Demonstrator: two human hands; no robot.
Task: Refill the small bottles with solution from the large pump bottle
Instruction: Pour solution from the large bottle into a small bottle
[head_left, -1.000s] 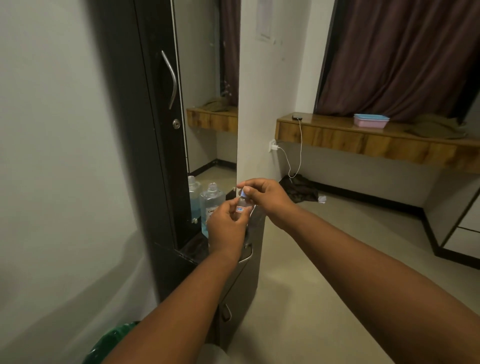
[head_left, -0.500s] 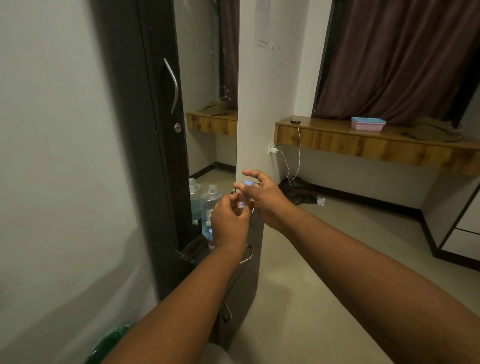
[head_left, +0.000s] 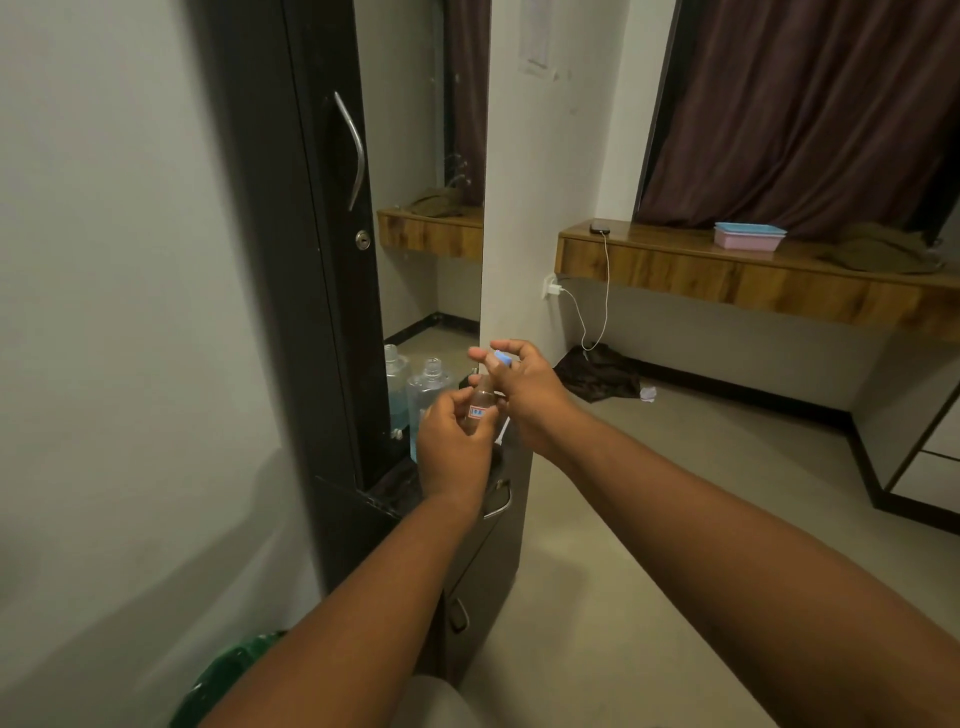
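Observation:
My left hand (head_left: 453, 448) grips a small clear bottle (head_left: 482, 401) with a red and blue label, held upright over the dark cabinet ledge. My right hand (head_left: 524, 388) is just to its right and slightly above, pinching a small blue cap (head_left: 503, 357) between thumb and fingers; a thin white tube (head_left: 503, 432) hangs below the hand. Behind my left hand stands the large clear bottle (head_left: 429, 396) with blue solution in its lower part and no pump on its open neck. Its reflection (head_left: 396, 384) shows in the mirror.
A tall black cabinet door (head_left: 311, 249) with a metal handle stands at left, a mirror (head_left: 410, 156) beside it. Drawers with handles (head_left: 497, 503) sit below the ledge. A wooden shelf (head_left: 727, 275) holds a phone and a pink box. A green bin (head_left: 228, 675) lies at bottom left.
My right hand has lifted the blue cap with its tube off the small bottle and moved it up and to the right. The left hand still holds the bottle.

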